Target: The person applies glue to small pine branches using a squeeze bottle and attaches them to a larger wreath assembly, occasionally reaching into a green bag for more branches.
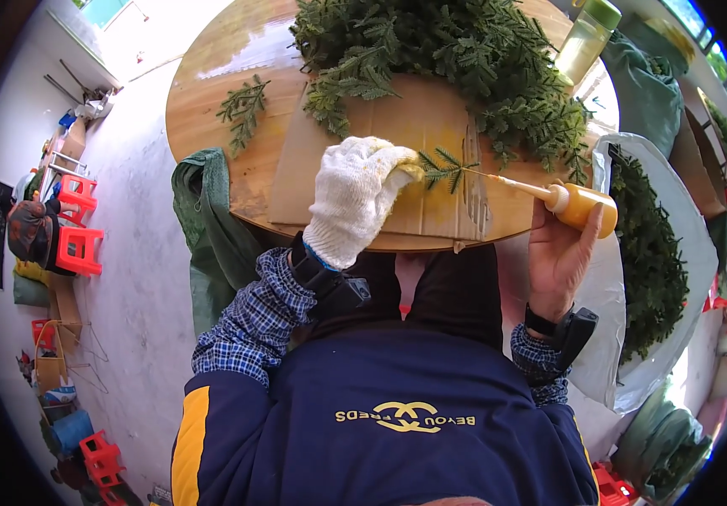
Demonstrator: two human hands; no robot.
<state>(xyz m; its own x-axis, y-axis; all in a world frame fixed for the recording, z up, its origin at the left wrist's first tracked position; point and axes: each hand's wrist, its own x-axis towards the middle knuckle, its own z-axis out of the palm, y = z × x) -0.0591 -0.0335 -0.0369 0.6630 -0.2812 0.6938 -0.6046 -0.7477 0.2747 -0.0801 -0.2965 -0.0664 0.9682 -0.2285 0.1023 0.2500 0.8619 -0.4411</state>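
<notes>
In a white knit glove, my left hand [356, 198] pinches a small green artificial fir sprig [443, 170] by one end, above the cardboard. Bare, my right hand [562, 253] grips a squeeze bottle [584, 209] of yellow-orange liquid, tilted so its long thin nozzle [511, 181] points left. The nozzle's tip meets, or almost meets, the sprig's right end. Beneath both lies a flat cardboard sheet [313, 190] with yellow stains, near the table's front edge. A big heap of fir sprigs [439, 51] covers the far part of the cardboard.
A single sprig [243, 110] lies on the round wooden table [199, 84] at left. A clear green-lidded jar [587, 42] stands at the far right. Beside the table, a white sack [675, 337] holds more greenery. Red stools [81, 251] and a crouched person [32, 229] are at far left.
</notes>
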